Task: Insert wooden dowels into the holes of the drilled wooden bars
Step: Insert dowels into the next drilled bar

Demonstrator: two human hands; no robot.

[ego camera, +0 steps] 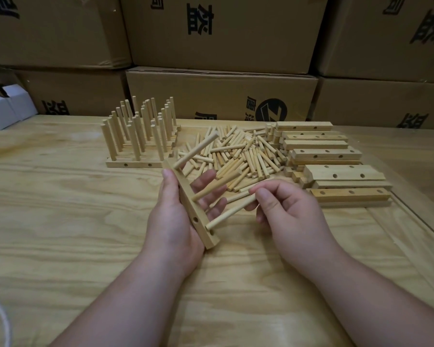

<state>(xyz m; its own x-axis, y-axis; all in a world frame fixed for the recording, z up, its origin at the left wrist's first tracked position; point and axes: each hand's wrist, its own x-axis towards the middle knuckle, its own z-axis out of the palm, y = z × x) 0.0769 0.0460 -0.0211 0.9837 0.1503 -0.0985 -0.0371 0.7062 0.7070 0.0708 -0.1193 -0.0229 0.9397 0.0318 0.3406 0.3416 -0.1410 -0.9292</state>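
Left hand [176, 216] gripping pale drilled bar [189, 205] at frame centre, 2 dowels seated, right hand [283, 209] pinching 3rd dowel [229, 214] at its lowest hole, loose dowel pile [241, 156] at 12 o'clock, empty bars [328, 166] at 2 o'clock, finished racks [138, 136] at 11 o'clock.

Stacked cardboard boxes [223, 33], white boxes [3, 108]

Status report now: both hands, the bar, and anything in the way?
Left hand holds bar, two dowels already in. Right hand pinches third dowel, its tip at the bar's near-end hole. Nothing in the way.
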